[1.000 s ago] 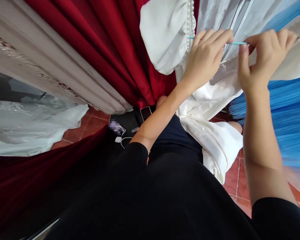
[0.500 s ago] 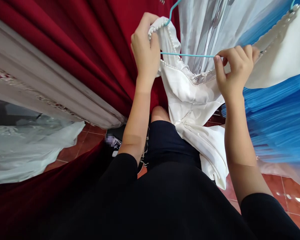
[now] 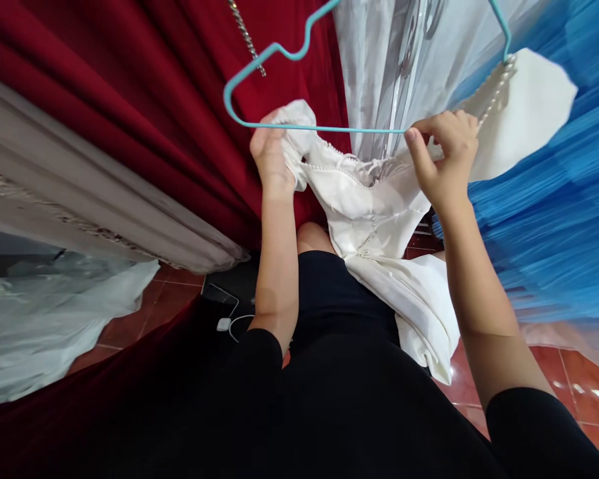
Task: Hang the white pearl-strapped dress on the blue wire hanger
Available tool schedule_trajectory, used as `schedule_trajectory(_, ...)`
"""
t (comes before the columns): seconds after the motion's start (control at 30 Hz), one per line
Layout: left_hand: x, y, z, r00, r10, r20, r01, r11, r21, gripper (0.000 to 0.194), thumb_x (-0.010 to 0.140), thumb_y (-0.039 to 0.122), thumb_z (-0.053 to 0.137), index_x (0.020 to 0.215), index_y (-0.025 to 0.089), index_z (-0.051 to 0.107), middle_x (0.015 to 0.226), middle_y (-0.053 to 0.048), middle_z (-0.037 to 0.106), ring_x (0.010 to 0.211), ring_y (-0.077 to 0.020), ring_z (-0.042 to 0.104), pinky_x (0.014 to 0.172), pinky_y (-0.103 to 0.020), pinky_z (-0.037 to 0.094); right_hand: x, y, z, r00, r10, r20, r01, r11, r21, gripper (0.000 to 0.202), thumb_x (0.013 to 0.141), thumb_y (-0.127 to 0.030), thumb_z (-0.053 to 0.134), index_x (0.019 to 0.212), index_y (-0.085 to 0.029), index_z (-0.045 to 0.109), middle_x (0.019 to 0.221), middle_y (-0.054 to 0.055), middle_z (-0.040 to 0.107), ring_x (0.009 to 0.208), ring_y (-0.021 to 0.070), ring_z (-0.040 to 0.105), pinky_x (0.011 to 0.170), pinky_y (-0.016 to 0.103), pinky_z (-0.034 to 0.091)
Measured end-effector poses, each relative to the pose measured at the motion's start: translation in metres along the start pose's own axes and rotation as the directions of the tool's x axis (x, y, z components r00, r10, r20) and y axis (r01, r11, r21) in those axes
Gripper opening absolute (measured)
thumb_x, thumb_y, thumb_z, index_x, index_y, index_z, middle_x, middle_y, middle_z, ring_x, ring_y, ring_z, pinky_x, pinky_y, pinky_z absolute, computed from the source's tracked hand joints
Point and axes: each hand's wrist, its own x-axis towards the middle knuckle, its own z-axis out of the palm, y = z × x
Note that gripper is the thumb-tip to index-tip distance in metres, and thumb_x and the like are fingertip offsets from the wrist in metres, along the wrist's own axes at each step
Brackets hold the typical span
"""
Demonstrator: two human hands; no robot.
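Note:
A white dress [image 3: 352, 199] with pearl-beaded edging hangs before me, its gathered waist above my lap. My left hand [image 3: 270, 159] is closed around one of its sleeves, below the left end of a turquoise hanger [image 3: 349, 130]. That hanger end is bare of fabric. My right hand [image 3: 446, 153] pinches the hanger's lower bar between thumb and fingers. Beyond it, the dress's other sleeve [image 3: 536, 116] still drapes over the hanger's right end. The hanger's hook is out of view.
Red fabric [image 3: 219, 153] and beige fabric [image 3: 130, 179] hang at left, blue ruffled fabric [image 3: 544, 226] at right. Sheer white fabric [image 3: 367, 73] hangs behind. A white charger with its cable [image 3: 223, 324] lies low by my left arm, above the red tiled floor [image 3: 170, 299].
My left hand has moved down with the sleeve, which has come off the hanger's left end. The hanger has shifted left and down, with my right hand still on its bar.

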Motion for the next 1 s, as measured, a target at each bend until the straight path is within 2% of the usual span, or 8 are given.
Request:
schedule_trajectory(0.1,-0.03,0.059,0.033,0.978,-0.185,-0.095,0.166,0.969,-0.183,0.057,0.089,0.085,0.058,0.116,0.035,0.069,0.113,0.009,0.078,0.104,-0.0162,0.07,0.091,-0.042,0.059,-0.003,-0.008,0.007,0.999,0.002,-0.033,-0.001,1.0,0.009,0.055,0.105,-0.069,0.025,0.093,-0.032,0.064,0.086,0.003,0.064,0.09,0.0226,0.056,0.097,0.046,0.044)
schedule_trajectory(0.23,-0.03,0.156,0.053,0.998,0.012,-0.057,-0.013,1.0,-0.02,0.022,0.095,0.055,0.062,0.098,0.037,0.076,0.107,0.001,0.078,0.108,-0.029,0.069,0.102,-0.055,0.052,-0.002,-0.008,0.015,0.993,-0.046,-0.105,0.046,0.999,-0.002,0.051,0.107,-0.064,0.029,0.096,-0.032,0.067,0.084,0.002,0.064,0.088,0.0197,0.055,0.095,0.044,0.045)
schedule_trajectory(0.33,-0.005,0.195,0.054,1.0,0.015,0.0,-0.015,0.99,0.142,0.019,0.089,0.034,0.068,0.106,0.04,0.074,0.129,0.003,0.071,0.138,-0.0323,0.053,0.12,-0.056,0.039,-0.002,-0.01,0.01,0.997,-0.027,-0.077,0.027,1.0,-0.002,0.05,0.107,-0.062,0.028,0.103,-0.034,0.069,0.089,0.003,0.067,0.093,0.0224,0.058,0.098,0.048,0.046)
schedule_trajectory(0.5,0.012,0.176,0.066,0.983,-0.07,0.169,0.026,0.969,0.247,0.035,0.088,0.019,0.059,0.113,0.036,0.074,0.109,-0.004,0.075,0.115,-0.0352,0.061,0.116,-0.059,0.03,-0.007,-0.016,-0.005,1.0,0.003,0.022,-0.003,1.0,-0.005,0.045,0.107,-0.058,0.028,0.112,-0.035,0.066,0.103,0.005,0.071,0.103,0.0268,0.063,0.107,0.055,0.045)
schedule_trajectory(0.67,0.0,0.142,0.081,0.985,-0.053,0.166,0.029,0.99,0.139,0.026,0.097,0.035,0.056,0.118,0.04,0.072,0.112,-0.001,0.076,0.125,-0.0347,0.055,0.116,-0.056,0.029,-0.003,0.024,-0.015,0.875,-0.078,-0.477,0.043,0.996,-0.082,0.036,0.103,-0.051,0.048,0.13,-0.028,0.057,0.133,0.014,0.06,0.133,0.0296,0.052,0.12,0.059,0.032)
schedule_trajectory(0.73,-0.002,0.148,0.084,0.981,-0.086,0.174,0.05,0.978,0.2,0.03,0.099,0.033,0.052,0.12,0.039,0.071,0.115,-0.002,0.075,0.124,-0.0347,0.055,0.115,-0.057,0.029,0.005,0.051,-0.019,0.837,-0.114,-0.535,0.088,0.993,-0.075,0.054,0.096,-0.043,0.062,0.144,-0.021,0.049,0.144,0.018,0.053,0.141,0.0327,0.044,0.122,0.06,0.026)
schedule_trajectory(0.87,-0.002,0.169,0.079,0.975,-0.123,0.186,0.049,0.932,0.358,0.036,0.101,0.026,0.045,0.123,0.037,0.07,0.117,-0.005,0.074,0.121,-0.034,0.056,0.116,-0.056,0.031,0.032,0.088,-0.024,0.891,-0.051,-0.451,0.074,0.997,0.032,0.036,0.086,-0.007,0.052,0.119,-0.015,0.065,0.112,0.012,0.069,0.107,0.0233,0.062,0.096,0.041,0.047)
schedule_trajectory(1.0,0.005,0.169,0.063,0.962,-0.131,0.238,0.031,0.923,0.384,0.034,0.101,0.025,0.046,0.123,0.035,0.072,0.115,-0.007,0.073,0.121,-0.0351,0.057,0.117,-0.058,0.03,0.065,0.116,-0.027,0.823,0.18,-0.538,-0.126,0.983,0.136,0.026,0.096,-0.008,0.039,0.089,-0.02,0.06,0.085,0.007,0.064,0.076,0.0181,0.054,0.079,0.035,0.041)
